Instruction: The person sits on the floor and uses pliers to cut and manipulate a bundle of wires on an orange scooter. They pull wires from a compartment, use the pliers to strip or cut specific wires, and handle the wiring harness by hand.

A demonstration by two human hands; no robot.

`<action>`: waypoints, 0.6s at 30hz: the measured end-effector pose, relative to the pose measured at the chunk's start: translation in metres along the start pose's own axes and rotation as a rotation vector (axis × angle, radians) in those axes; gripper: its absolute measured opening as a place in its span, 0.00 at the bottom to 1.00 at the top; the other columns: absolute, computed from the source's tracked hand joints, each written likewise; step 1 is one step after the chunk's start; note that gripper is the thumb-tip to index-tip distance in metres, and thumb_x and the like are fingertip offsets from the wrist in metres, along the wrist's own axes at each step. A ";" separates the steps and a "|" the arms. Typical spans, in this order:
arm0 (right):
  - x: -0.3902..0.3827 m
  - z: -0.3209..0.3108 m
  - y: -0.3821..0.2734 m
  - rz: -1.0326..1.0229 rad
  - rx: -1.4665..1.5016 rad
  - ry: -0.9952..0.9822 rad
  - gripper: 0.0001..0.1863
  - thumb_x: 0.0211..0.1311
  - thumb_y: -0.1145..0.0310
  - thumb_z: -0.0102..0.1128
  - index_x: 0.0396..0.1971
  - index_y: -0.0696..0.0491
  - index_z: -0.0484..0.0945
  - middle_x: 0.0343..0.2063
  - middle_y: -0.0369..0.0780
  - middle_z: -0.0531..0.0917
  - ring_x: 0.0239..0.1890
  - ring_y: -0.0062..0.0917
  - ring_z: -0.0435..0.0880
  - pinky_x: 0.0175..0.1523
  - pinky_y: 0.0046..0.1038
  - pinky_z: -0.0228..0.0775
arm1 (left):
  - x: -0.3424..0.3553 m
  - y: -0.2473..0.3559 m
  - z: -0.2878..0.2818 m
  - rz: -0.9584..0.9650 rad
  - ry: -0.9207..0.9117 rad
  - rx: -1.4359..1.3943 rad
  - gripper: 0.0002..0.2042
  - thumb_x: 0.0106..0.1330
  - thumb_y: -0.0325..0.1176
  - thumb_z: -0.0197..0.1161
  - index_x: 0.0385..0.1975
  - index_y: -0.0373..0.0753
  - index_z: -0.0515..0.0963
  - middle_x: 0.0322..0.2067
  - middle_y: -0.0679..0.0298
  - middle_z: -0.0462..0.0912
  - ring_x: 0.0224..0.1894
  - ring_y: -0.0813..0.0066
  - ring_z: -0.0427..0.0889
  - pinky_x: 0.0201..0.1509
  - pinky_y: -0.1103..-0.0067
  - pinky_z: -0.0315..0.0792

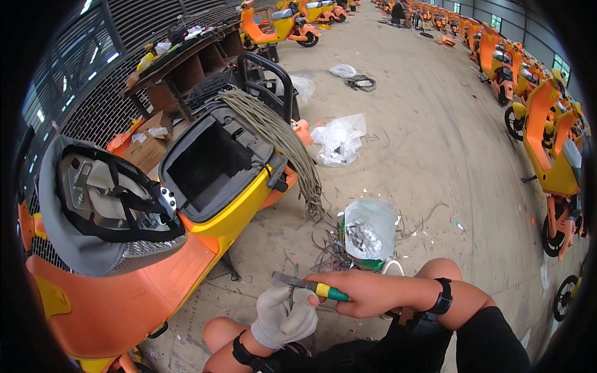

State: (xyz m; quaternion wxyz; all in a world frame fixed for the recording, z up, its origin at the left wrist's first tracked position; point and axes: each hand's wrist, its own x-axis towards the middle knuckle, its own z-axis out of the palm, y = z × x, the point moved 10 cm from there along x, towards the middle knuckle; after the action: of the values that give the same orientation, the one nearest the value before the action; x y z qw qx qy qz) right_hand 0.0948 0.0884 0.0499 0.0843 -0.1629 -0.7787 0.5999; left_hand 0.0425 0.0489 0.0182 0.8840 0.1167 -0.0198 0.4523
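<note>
My right hand (348,286) is bare and wrapped round a hand tool (329,291) with a yellow and green handle. The tool's flat grey metal end points left, over my left hand. My left hand (283,317) wears a white glove with a bare fingertip showing. Its fingers are closed on a thin grey strip (291,297), which crosses the tool's metal end; I cannot make out its kind. Just beyond my hands stands a bin lined with a clear plastic bag (369,230), silvery scraps inside. Cut wire pieces (328,253) lie beside it.
At left stands a yellow and orange scooter (242,205) with its storage box uncovered. A bundle of grey cables (267,124) drapes over its rear. The upturned grey seat (93,242) rests on it. Plastic bags (339,140) lie on the floor; more scooters (541,143) line the right.
</note>
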 end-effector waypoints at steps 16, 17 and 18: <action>0.005 -0.006 0.022 0.077 -0.213 -0.011 0.34 0.50 0.81 0.52 0.63 0.59 0.60 0.47 0.53 0.77 0.49 0.49 0.77 0.51 0.38 0.70 | -0.019 0.038 -0.041 -0.409 0.560 1.110 0.22 0.73 0.42 0.46 0.50 0.28 0.75 0.31 0.53 0.86 0.25 0.69 0.85 0.23 0.83 0.73; 0.005 -0.005 0.024 0.102 -0.221 -0.017 0.34 0.50 0.82 0.52 0.62 0.59 0.60 0.47 0.53 0.77 0.49 0.49 0.77 0.51 0.38 0.70 | -0.021 0.039 -0.044 -0.425 0.595 1.152 0.21 0.73 0.42 0.46 0.49 0.28 0.75 0.32 0.54 0.86 0.26 0.70 0.85 0.24 0.83 0.73; 0.005 -0.003 0.027 0.128 -0.229 -0.023 0.34 0.50 0.82 0.51 0.62 0.60 0.60 0.47 0.54 0.77 0.49 0.50 0.76 0.52 0.38 0.70 | -0.022 0.039 -0.048 -0.440 0.631 1.194 0.21 0.73 0.42 0.45 0.48 0.28 0.76 0.32 0.54 0.86 0.27 0.70 0.85 0.25 0.83 0.73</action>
State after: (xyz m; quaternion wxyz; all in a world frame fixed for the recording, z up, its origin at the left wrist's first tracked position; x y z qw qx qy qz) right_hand 0.0957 0.0991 0.0246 0.0176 -0.2141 -0.8310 0.5131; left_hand -0.0057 0.0639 -0.0238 0.7035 0.4459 0.5123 0.2091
